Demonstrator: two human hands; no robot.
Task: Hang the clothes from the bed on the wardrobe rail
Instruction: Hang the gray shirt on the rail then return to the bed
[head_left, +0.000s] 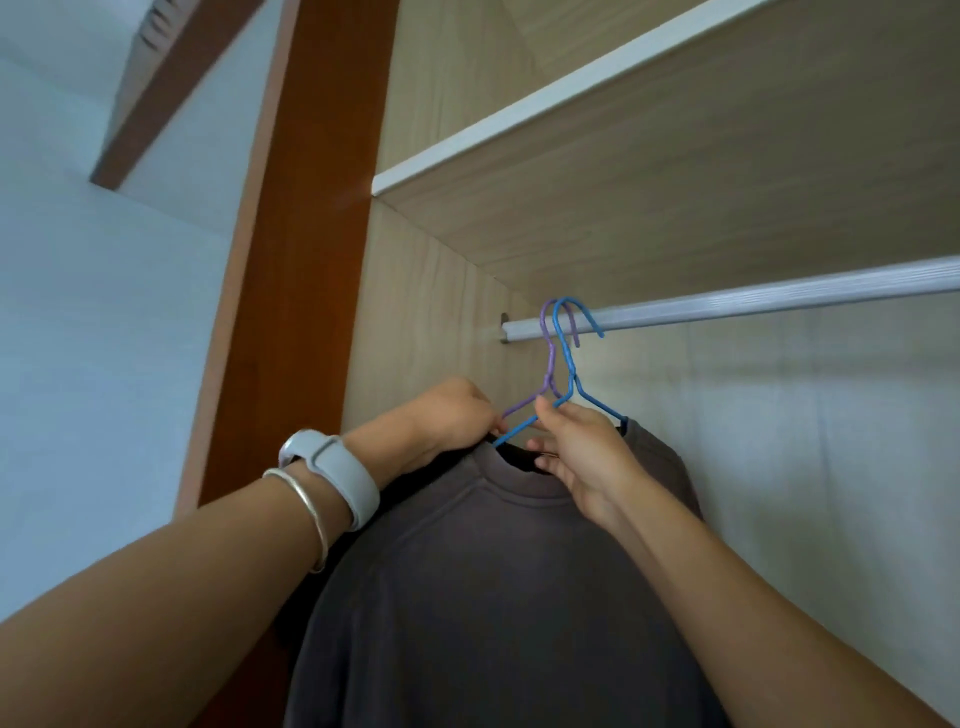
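A dark grey sweatshirt (493, 597) hangs on a blue wire hanger (569, 358), whose hook sits over the white wardrobe rail (753, 299) near its left end. A purple hanger (546, 343) hooks over the rail just behind it, and a dark garment shows behind the sweatshirt. My left hand (452, 415) pinches the hangers' left arms at the collar. My right hand (582, 457) pinches the blue hanger just below its neck, with its fingers on the collar.
A light wood shelf (571, 93) with a white front edge runs above the rail. The wardrobe's left side panel (415, 312) stands close beside the hangers, with a brown frame (301, 260) outside it. The rail is bare to the right.
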